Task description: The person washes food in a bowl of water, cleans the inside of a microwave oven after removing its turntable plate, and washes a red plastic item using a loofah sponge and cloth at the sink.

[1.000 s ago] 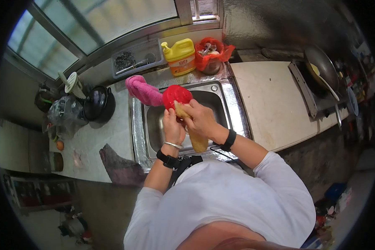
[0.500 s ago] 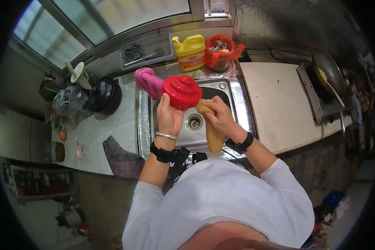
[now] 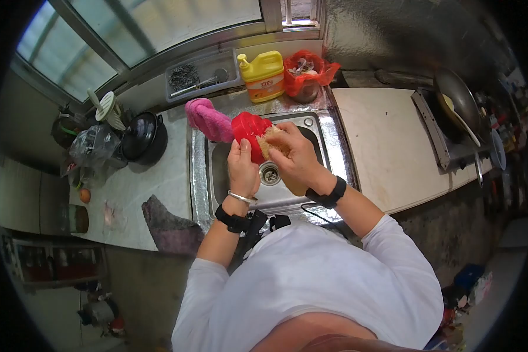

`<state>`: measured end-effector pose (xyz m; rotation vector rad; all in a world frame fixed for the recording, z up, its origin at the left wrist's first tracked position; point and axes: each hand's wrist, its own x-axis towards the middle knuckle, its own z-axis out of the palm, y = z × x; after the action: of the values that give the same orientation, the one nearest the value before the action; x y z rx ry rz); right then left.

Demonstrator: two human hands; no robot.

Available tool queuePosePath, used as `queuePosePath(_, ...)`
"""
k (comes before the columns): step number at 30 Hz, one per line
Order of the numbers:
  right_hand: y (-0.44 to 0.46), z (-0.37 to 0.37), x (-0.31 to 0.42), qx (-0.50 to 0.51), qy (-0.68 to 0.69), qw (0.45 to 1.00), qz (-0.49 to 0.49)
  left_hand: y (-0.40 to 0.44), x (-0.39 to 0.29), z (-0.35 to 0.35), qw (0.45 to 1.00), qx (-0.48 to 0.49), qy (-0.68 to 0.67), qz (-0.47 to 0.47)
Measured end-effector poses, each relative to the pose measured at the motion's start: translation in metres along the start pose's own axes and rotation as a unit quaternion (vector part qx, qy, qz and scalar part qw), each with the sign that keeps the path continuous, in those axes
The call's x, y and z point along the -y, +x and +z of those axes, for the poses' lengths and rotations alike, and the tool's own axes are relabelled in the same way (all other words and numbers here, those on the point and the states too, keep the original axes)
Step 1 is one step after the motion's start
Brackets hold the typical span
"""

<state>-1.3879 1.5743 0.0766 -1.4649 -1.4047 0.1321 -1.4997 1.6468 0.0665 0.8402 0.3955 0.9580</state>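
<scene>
Over the near-left part of the steel sink, a glossy red piece lies just beyond the fingertips of the left hand, a little to their right, with its near edge gripped between thumb and fingers. The right hand is to the right of it, closed around a tan scrubber whose far end touches the red piece, so that the scrubber sits between that hand and the red surface. The red piece is rounded and bright, tilted, with stepped ridges on its far-left side; the scrubber covers part of its right side. The scrubber looks coarse and fibrous, and its near end shows below the right palm. Both hands are raised above the basin, and the round drain shows between them. A pink cloth rests over the far-left corner of the sink, close beside the red piece. Beyond the sink stand a yellow jug and, to its right, a red plastic bag; a black pot is on the left counter
</scene>
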Motion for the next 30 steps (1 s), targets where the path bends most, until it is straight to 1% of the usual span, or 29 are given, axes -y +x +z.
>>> queuePosePath(1,0.002,0.002,0.0,-0.005,0.007,0.999,0.036,0.0,0.002,-0.002,1.0,0.0,-0.001,0.0)
queuePosePath(3,0.004,0.002,0.0,-0.009,-0.015,1.0,0.025,-0.001,0.007,-0.009,0.997,0.012,0.074,0.021)
queuePosePath(4,0.005,0.002,0.001,0.0,-0.031,0.999,0.033,-0.002,0.009,-0.013,0.997,0.01,0.074,0.021)
queuePosePath(6,0.008,0.003,0.0,0.011,-0.047,0.998,0.039,-0.003,0.009,-0.019,0.982,0.018,0.186,0.029)
queuePosePath(7,0.01,0.003,-0.001,0.043,-0.065,0.995,0.057,-0.002,0.009,-0.021,0.982,0.017,0.185,0.029)
queuePosePath(8,0.011,0.004,-0.002,0.075,-0.083,0.991,0.075,0.0,0.009,-0.022,0.971,0.019,0.231,0.05)
queuePosePath(9,0.012,0.006,-0.006,0.075,-0.084,0.991,0.074,0.001,0.008,-0.024,0.958,0.022,0.277,0.071)
queuePosePath(10,0.013,0.01,-0.011,0.054,-0.069,0.995,0.046,0.002,0.008,-0.028,0.958,0.021,0.276,0.071)
queuePosePath(11,0.012,0.014,-0.015,0.032,-0.054,0.998,0.017,0.004,0.009,-0.033,0.943,0.017,0.323,0.079)
queuePosePath(12,0.011,0.018,-0.019,0.032,-0.055,0.998,0.016,0.005,0.007,-0.034,0.925,0.013,0.369,0.088)
queuePosePath(13,0.01,0.021,-0.021,0.045,-0.034,0.997,0.043,0.005,0.006,-0.034,0.926,0.013,0.368,0.091)
queuePosePath(14,0.01,0.023,-0.025,0.056,-0.015,0.996,0.069,0.003,0.004,-0.033,0.908,0.011,0.408,0.097)
queuePosePath(15,0.013,0.025,-0.03,0.054,-0.019,0.996,0.063,0.002,0.002,-0.03,0.889,0.01,0.446,0.104)
queuePosePath(16,0.016,0.027,-0.035,0.061,0.019,0.992,0.113,-0.001,0.008,-0.029,0.89,0.011,0.442,0.111)
queuePosePath(17,0.019,0.027,-0.04,0.069,0.058,0.983,0.161,-0.006,0.02,-0.029,0.906,0.01,0.412,0.101)
queuePosePath(18,0.023,0.026,-0.045,0.093,0.045,0.979,0.176,-0.01,0.025,-0.027,0.92,0.009,0.381,0.09)
queuePosePath(19,0.025,0.026,-0.05,0.092,0.042,0.98,0.171,-0.012,0.027,-0.027,0.92,0.01,0.379,0.095)
queuePosePath(21,0.03,0.025,-0.053,0.135,0.134,0.953,0.234,-0.013,0.028,-0.028,0.915,0.025,0.399,0.05)
queuePosePath(22,0.031,0.022,-0.052,0.144,0.166,0.937,0.271,-0.011,0.03,-0.027,0.922,0.025,0.381,0.065)
queuePosePath(23,0.029,0.022,-0.053,0.14,0.165,0.938,0.271,-0.01,0.032,-0.026,0.922,0.029,0.381,0.065)
queuePosePath(25,0.024,0.024,-0.054,0.1,0.243,0.915,0.305,-0.01,0.033,-0.022,0.923,0.008,0.368,0.107)
queuePosePath(26,0.021,0.023,-0.055,0.098,0.244,0.915,0.306,-0.011,0.035,-0.021,0.923,0.01,0.37,0.106)
queuePosePath(28,0.017,0.02,-0.049,0.121,0.341,0.836,0.413,-0.015,0.039,-0.022,0.931,0.021,0.352,0.1)
queuePosePath(29,0.016,0.019,-0.048,0.119,0.344,0.835,0.414,-0.016,0.039,-0.022,0.93,0.023,0.354,0.098)
queuePosePath(30,0.014,0.017,-0.049,0.145,0.384,0.806,0.427,-0.018,0.038,-0.019,0.92,0.027,0.374,0.112)
